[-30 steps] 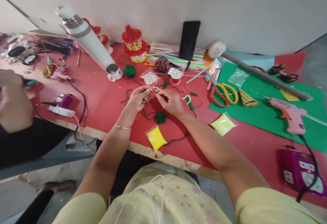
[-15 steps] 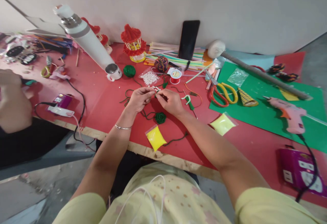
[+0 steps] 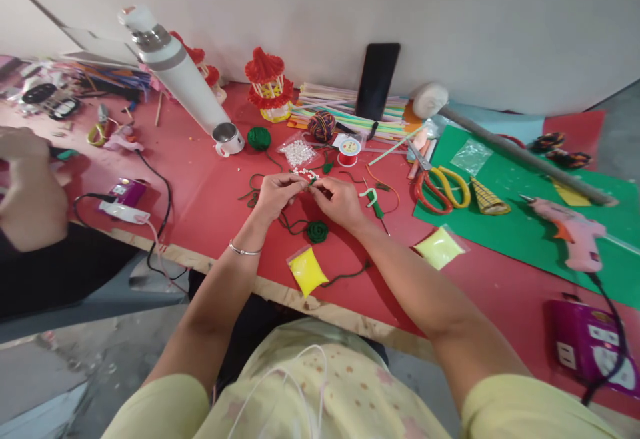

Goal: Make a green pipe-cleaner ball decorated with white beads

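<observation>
My left hand (image 3: pixel 277 195) and my right hand (image 3: pixel 339 200) meet over the red table, fingertips pinched close together. Between them shows a small bit of dark green yarn (image 3: pixel 313 183), mostly hidden by the fingers. Loose white beads (image 3: pixel 306 173) lie just beyond the fingertips, and behind them is a clear bag of white beads (image 3: pixel 299 151). Toward me sits a coiled green yarn piece (image 3: pixel 317 231), with a strand trailing left. A green-handled hook tool (image 3: pixel 376 208) lies right of my right hand. A green yarn ball (image 3: pixel 259 138) rests farther back.
Nearby are a yellow packet (image 3: pixel 307 272), a pale packet (image 3: pixel 440 247), scissors (image 3: pixel 434 189), a thread spool (image 3: pixel 349 152) and a steel cup (image 3: pixel 228 139). A tall white bottle (image 3: pixel 185 82) leans behind. A pink glue gun (image 3: pixel 567 229) lies right. Another person's hand (image 3: pixel 30 185) is at left.
The view has shifted slightly, so the table's things appear a little farther right. Both my hands stay together at the same spot, fingers still pinched, with more loose beads showing beyond them.
</observation>
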Motion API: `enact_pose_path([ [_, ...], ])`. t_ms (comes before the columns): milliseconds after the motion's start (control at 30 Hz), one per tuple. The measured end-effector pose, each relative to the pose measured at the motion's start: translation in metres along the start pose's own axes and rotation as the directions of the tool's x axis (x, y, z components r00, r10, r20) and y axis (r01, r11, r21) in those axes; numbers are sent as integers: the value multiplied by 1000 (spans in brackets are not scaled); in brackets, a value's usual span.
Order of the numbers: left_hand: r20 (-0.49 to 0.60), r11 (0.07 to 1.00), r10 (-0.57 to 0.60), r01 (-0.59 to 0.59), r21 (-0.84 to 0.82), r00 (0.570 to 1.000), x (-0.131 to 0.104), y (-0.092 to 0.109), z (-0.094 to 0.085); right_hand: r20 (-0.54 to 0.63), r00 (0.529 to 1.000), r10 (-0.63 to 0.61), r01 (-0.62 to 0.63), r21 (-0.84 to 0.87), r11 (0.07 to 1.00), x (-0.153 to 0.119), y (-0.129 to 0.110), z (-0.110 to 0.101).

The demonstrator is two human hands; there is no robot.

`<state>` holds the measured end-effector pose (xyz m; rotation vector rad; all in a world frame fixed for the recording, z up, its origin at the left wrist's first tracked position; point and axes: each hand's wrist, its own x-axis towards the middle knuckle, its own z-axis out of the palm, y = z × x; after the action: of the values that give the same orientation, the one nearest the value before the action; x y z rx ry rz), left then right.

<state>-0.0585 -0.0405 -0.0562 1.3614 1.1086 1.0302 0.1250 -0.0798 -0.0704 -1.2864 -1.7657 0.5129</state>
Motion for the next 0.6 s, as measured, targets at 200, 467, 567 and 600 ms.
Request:
enact_pose_path([
  [200,-59,994,53,-47,96,997,0,2,1,8,999,41,-41,-4,999,-2,-3,-2],
  [467,-69,999,41,-42,-13,997,3,-1,-2,-168,984,54,-50,27,998,1,6,-5],
  [567,-45,996,71,-73,-45,996,4,-4,-2,-248,967,54,-64,-34,997,5,13,-10],
  [600,-47,995,68,-71,-72,997,4,-5,-2,-263,963,52,-72,-64,995,6,14,-11],
])
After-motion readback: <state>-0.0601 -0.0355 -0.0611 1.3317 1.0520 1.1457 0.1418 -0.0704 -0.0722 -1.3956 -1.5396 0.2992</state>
